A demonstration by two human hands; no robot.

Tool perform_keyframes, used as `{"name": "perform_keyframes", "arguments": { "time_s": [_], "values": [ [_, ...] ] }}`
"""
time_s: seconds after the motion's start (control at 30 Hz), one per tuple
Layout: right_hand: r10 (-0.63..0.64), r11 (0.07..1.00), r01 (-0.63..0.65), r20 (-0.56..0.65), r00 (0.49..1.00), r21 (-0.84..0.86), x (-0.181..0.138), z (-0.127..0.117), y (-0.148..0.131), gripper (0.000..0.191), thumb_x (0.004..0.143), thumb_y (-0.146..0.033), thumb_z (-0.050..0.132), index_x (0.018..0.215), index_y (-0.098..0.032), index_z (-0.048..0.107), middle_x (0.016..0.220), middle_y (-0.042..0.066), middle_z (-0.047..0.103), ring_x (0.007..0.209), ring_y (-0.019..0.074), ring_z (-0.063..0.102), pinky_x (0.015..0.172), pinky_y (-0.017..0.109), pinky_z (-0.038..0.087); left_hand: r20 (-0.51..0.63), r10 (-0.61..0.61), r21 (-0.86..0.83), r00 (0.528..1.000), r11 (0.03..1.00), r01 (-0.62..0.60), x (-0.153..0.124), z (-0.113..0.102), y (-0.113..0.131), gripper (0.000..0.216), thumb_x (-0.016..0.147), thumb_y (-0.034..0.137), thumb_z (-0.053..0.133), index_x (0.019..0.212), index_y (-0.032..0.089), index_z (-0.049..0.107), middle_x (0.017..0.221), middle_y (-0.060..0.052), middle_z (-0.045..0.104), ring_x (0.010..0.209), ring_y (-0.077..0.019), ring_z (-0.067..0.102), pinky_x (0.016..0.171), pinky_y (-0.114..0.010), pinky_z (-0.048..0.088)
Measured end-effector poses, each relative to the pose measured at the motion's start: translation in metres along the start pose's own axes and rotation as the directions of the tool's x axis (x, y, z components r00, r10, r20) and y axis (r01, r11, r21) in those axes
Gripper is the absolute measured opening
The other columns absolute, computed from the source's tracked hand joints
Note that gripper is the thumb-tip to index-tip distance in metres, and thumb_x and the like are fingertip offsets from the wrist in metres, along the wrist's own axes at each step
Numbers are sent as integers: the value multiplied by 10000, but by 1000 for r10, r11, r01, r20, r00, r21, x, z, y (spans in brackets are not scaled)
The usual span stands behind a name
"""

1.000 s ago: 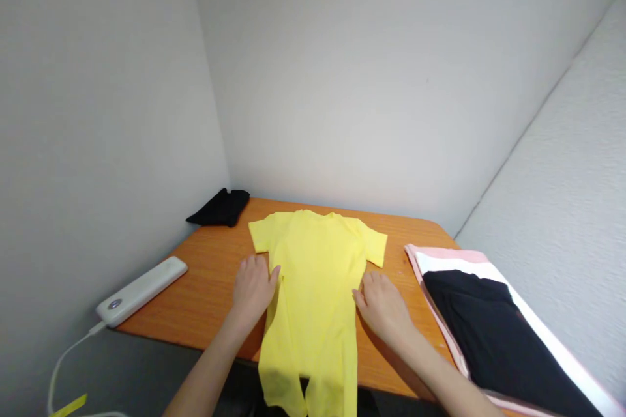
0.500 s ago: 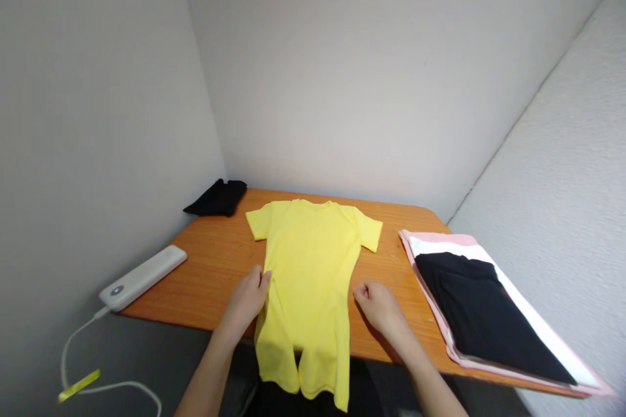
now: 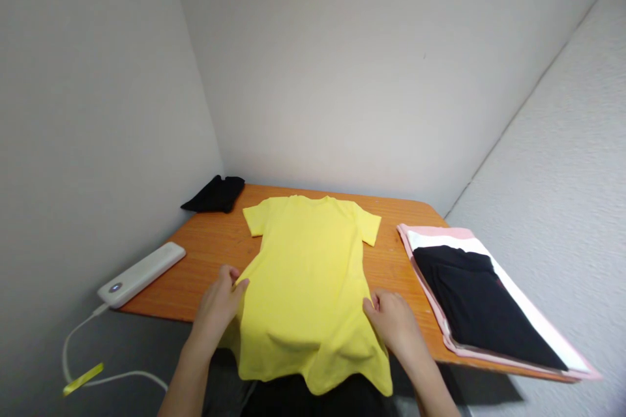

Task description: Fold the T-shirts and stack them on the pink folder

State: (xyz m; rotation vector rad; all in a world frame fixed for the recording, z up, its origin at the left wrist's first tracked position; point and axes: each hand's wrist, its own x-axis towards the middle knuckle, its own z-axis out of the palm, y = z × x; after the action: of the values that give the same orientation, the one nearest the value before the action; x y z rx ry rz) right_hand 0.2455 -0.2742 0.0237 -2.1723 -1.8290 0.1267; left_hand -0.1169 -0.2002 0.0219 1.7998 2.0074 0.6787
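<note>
A yellow T-shirt [image 3: 308, 267] lies flat on the orange wooden table [image 3: 205, 254], collar toward the back wall, its hem hanging over the near edge. My left hand [image 3: 220, 306] pinches the shirt's left side edge near the table's front. At the right side edge, my right hand [image 3: 394, 322] grips the fabric with curled fingers. Between the two hands the lower part of the shirt is spread wide.
A stack of folded clothes, black on white on pink [image 3: 479, 300], lies at the table's right. A black folded garment [image 3: 215, 194] sits in the back left corner. A white power bank [image 3: 141, 273] with a cable lies at the left edge. Walls enclose three sides.
Both hands slid down toward the near edge and took hold of the shirt's sides. The narrow, bunched lower part of the shirt is now pulled out wide.
</note>
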Motion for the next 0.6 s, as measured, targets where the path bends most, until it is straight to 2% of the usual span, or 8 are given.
{"name": "perform_keyframes", "arguments": {
  "time_s": [0.07, 0.13, 0.2, 0.27, 0.33, 0.4, 0.5, 0.6],
  "values": [
    [8, 990, -17, -65, 998, -143, -2, -7, 6, 237, 865, -381, 576, 692, -219, 561, 713, 82, 625, 724, 265, 569, 654, 353, 357, -66, 73, 176, 995, 983, -61, -2, -6, 7, 215, 908, 367, 409, 998, 180, 464, 946, -119, 651, 893, -286, 637, 781, -381, 471],
    [-13, 980, -14, -132, 991, -200, 5, -14, 0, 246, 862, -446, 596, 824, -204, 614, 840, 121, 648, 854, 316, 578, 740, 394, 387, -94, 198, 297, 976, 941, -162, 3, -6, 20, 265, 936, 354, 376, 1031, 148, 513, 1027, -157, 645, 987, -297, 612, 872, -398, 451],
    [-72, 984, 47, -138, 988, -175, 22, -15, -14, 306, 909, -464, 533, 983, -185, 632, 977, 143, 655, 970, 328, 570, 828, 419, 396, -32, 313, 351, 949, 893, -283, 19, 0, 36, 343, 965, 356, 328, 1085, 131, 556, 1135, -177, 632, 1092, -295, 577, 964, -406, 414],
    [-139, 983, 127, -87, 986, -131, 48, -11, -29, 385, 957, -448, 453, 1156, -155, 605, 1158, 163, 629, 1113, 322, 534, 931, 430, 375, 60, 379, 354, 923, 857, -375, 45, 12, 49, 420, 985, 361, 291, 1213, 120, 549, 1320, -186, 562, 1252, -285, 489, 1064, -407, 342],
    [-163, 979, 160, -11, 987, -125, 78, 1, -40, 486, 984, -443, 394, 1318, -116, 526, 1376, 186, 508, 1296, 327, 412, 1042, 444, 303, 113, 383, 362, 917, 844, -397, 74, 27, 55, 482, 992, 373, 283, 1351, 119, 481, 1492, -176, 411, 1396, -284, 334, 1140, -435, 239],
    [-124, 979, 133, 67, 990, -154, 105, 16, -41, 598, 991, -483, 357, 1439, -90, 409, 1524, 193, 318, 1419, 337, 224, 1117, 464, 197, 136, 338, 376, 931, 852, -364, 103, 41, 55, 530, 990, 400, 286, 1434, 139, 410, 1565, -160, 288, 1455, -298, 219, 1163, -487, 169],
    [-25, 980, 51, 137, 990, -191, 136, 38, -26, 773, 962, -628, 300, 1524, -100, 250, 1589, 181, 126, 1456, 361, 53, 1151, 488, 89, 168, 235, 402, 957, 870, -284, 135, 54, 48, 616, 974, 498, 274, 1484, 162, 347, 1576, -187, 229, 1460, -342, 192, 1141, -561, 165],
    [11, 982, 16, 141, 990, -186, 156, 52, -3, 866, 908, -750, 235, 1546, -167, 187, 1606, 131, 59, 1454, 378, -11, 1155, 512, 43, 190, 186, 418, 964, 873, -251, 155, 58, 41, 748, 910, 665, 287, 1505, 212, 308, 1581, -197, 196, 1466, -356, 158, 1135, -578, 155]
  ]
}}
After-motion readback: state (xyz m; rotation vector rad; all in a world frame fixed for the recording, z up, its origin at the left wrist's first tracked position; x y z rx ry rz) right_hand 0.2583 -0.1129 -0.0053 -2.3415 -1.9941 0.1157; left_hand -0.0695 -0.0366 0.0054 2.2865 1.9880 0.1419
